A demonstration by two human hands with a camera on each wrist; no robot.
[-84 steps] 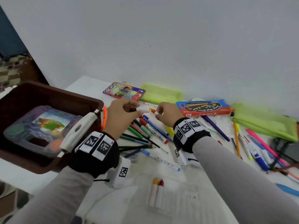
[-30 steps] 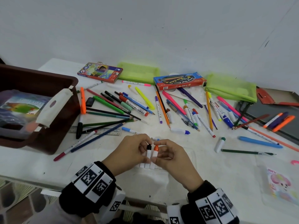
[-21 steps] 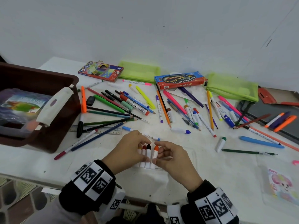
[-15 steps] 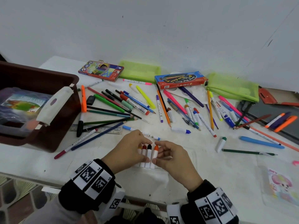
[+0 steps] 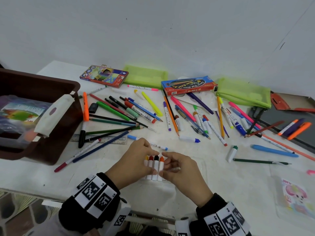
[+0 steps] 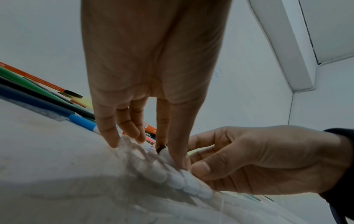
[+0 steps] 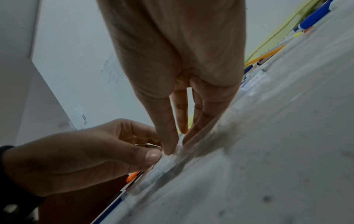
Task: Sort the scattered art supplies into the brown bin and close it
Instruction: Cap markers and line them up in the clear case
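Both hands meet at lower centre of the head view: the left hand [image 5: 134, 160] and right hand [image 5: 179, 169] each pinch, with thumb and fingers [image 6: 180, 160], a row of four crayons [image 5: 154, 167] lying side by side on a clear plastic tray [image 5: 192, 169] on the tabletop [image 5: 221, 184]. Tips count one yellow, one red, one black, one orange. Long axes run away from the person, tips toward the frame top. The brown bin [image 5: 51, 120], one, open, stands at left edge, nearer the left hand. Judgement: the remaining scatter, including two green pouches [image 5: 243, 92] and two boxes, is unsorted.
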